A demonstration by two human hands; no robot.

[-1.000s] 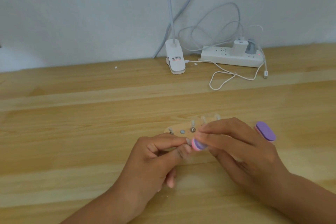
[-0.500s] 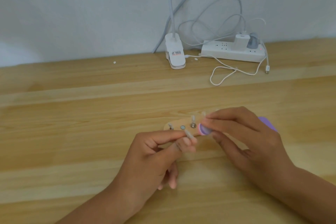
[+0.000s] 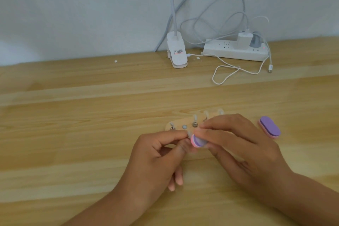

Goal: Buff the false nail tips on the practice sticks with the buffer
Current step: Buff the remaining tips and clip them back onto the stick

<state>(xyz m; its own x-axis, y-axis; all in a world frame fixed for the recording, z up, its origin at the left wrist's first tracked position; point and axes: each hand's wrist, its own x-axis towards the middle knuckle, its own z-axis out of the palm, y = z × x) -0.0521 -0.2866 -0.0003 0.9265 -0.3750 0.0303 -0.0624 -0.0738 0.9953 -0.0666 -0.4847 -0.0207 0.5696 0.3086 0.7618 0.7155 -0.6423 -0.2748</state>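
Observation:
My left hand (image 3: 156, 159) pinches a clear practice stick with a false nail tip (image 3: 189, 133) between thumb and forefinger. My right hand (image 3: 244, 148) grips a small purple and pink buffer (image 3: 197, 141) and holds its end against that tip. Just behind the hands lies a wooden holder (image 3: 180, 124) with metal studs and several other clear nail sticks (image 3: 195, 118) standing up from it; my right hand hides part of it.
A second purple and pink buffer (image 3: 270, 127) lies on the wooden table (image 3: 73, 134) right of my right hand. At the back by the wall stand a white clip lamp base (image 3: 177, 52), a power strip (image 3: 234, 50) and loose white cables (image 3: 227, 71).
The buffer in my right hand has moved back and forth over the nail tip, down and toward me now. The view has shifted slightly.

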